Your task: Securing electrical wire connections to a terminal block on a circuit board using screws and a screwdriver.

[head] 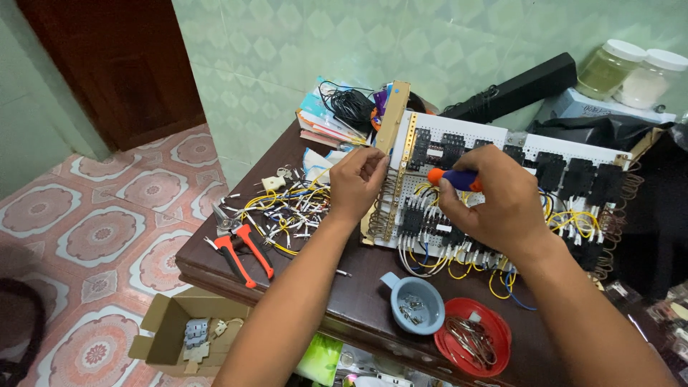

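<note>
A white perforated panel (494,136) with black relays and yellow wiring lies on a dark wooden table (358,287). My right hand (494,201) is over the panel's middle, gripping a screwdriver with an orange and blue handle (453,178) that points left and down toward the relays. My left hand (356,180) rests at the panel's left edge, fingers pinched against the row of brass terminals (383,208); whether it holds a wire is hidden.
A heap of cut yellow and white wires (287,208) and red-handled pliers (244,254) lie left of the panel. A blue cup (418,304) and red bowl (473,337) of metal parts stand at the front. An open cardboard box (183,330) sits on the tiled floor. Two jars (631,68) at the back right.
</note>
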